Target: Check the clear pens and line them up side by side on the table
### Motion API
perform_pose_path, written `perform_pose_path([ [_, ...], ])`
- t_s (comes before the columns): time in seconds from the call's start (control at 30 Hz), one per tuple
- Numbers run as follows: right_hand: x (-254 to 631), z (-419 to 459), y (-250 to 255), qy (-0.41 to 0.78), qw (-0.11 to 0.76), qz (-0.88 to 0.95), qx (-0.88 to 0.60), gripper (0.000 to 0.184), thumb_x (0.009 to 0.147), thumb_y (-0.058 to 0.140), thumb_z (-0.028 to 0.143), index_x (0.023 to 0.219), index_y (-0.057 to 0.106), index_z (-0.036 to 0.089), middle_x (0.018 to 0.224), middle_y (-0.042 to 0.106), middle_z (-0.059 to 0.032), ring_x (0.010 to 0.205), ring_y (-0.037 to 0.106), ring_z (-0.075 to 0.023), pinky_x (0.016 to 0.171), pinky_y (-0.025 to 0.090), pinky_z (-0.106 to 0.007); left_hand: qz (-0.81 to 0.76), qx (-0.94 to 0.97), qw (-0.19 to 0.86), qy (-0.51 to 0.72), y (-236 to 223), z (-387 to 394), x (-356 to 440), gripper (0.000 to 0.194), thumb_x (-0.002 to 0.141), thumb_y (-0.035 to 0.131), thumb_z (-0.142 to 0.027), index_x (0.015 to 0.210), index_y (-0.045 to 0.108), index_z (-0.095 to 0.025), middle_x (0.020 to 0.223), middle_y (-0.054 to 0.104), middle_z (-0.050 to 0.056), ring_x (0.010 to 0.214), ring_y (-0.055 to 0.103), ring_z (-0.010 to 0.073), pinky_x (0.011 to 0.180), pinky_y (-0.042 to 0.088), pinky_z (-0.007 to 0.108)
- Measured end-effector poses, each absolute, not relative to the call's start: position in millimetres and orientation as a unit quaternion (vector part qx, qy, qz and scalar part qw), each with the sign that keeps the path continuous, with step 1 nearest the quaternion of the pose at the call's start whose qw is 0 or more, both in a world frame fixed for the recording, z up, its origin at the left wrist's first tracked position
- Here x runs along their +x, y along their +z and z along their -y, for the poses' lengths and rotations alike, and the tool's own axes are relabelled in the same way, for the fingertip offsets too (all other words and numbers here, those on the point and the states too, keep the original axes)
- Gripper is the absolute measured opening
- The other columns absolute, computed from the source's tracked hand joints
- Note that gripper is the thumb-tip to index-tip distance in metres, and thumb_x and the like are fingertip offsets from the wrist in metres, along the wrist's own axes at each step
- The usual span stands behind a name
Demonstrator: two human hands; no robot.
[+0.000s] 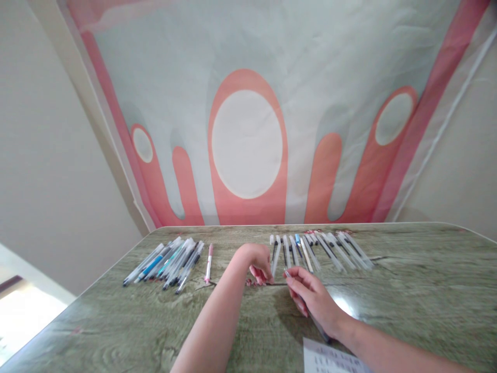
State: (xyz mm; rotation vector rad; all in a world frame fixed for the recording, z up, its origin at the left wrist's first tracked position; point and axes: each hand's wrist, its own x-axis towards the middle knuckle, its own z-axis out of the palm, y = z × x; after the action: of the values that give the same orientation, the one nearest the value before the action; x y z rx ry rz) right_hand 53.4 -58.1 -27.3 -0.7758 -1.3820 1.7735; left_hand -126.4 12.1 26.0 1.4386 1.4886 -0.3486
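Right hand (306,292): holding a pen (319,327) above the desk (419,300), near right
Left hand (258,260): curled; cannot tell whether it's holding anything
Pen row (329,253): lying far right
Pen pile (169,263): lying far left

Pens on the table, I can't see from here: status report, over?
Right hand gripping one pen. Left hand near the row of pens, grip hidden. Paper close by the right forearm.

I look from one head-worn camera, forward and down, close over the tabletop (419,298) at bottom, facing the printed backdrop (248,145) up top.
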Motion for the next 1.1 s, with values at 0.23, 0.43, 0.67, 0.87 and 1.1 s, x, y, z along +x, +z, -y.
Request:
perform_pose_path([
  [0.23,53.0,59.6,-24.9,0.695,0.374,0.531,-0.308,0.025,0.076,0.052,0.042,0.086,0.047,0.020,0.058,0.046,0.0070,0.035,0.031,-0.0028,0.031,0.024,-0.015,-0.589,0.613,0.511,-0.127,25.1,-10.9,-125.4,0.027,0.042,0.075,-0.033,0.052,0.061,-0.012,0.058,0.064,0.008,0.062,0.062,0.0193,0.060,0.050,0.032],
  [0.43,53.3,58.3,-24.7,0.703,0.379,0.524,-0.295,0.023,0.077,0.051,0.041,0.085,0.047,0.020,0.058,0.045,0.0070,0.035,0.032,-0.0026,0.030,0.023,-0.015,-0.562,0.625,0.538,-0.064,37.3,-8.3,-129.4,0.035,0.052,0.070,-0.044,0.062,0.063,-0.012,0.057,0.062,0.005,0.056,0.061,0.0147,0.061,0.049,0.030],
  [0.67,53.5,56.9,-21.9,0.724,0.401,0.476,-0.296,0.029,0.076,0.052,0.045,0.090,0.050,0.020,0.062,0.048,0.0057,0.035,0.033,-0.0025,0.030,0.024,-0.016,-0.414,0.698,0.574,0.107,58.5,-0.3,-127.4,0.041,0.056,0.070,-0.039,0.091,0.066,-0.018,0.083,0.067,0.004,0.076,0.061,0.0150,0.067,0.047,0.024],
  [0.87,53.5,57.0,-20.2,0.731,0.399,0.470,-0.291,0.027,0.076,0.053,0.045,0.084,0.051,0.019,0.062,0.048,0.0050,0.035,0.031,-0.0021,0.031,0.023,-0.016,-0.417,0.680,0.589,0.125,53.0,-0.9,-123.8,0.038,0.057,0.069,-0.042,0.084,0.067,-0.016,0.079,0.068,0.004,0.078,0.061,0.0156,0.067,0.046,0.023],
  [1.1,54.3,56.9,-19.3,0.737,0.390,0.469,-0.291,0.028,0.075,0.054,0.045,0.084,0.051,0.018,0.062,0.048,0.0046,0.036,0.032,-0.0021,0.032,0.023,-0.016,-0.432,0.676,0.586,0.111,51.5,-0.9,-122.5,0.036,0.056,0.069,-0.043,0.079,0.068,-0.016,0.076,0.068,0.002,0.074,0.061,0.0137,0.066,0.045,0.022],
])
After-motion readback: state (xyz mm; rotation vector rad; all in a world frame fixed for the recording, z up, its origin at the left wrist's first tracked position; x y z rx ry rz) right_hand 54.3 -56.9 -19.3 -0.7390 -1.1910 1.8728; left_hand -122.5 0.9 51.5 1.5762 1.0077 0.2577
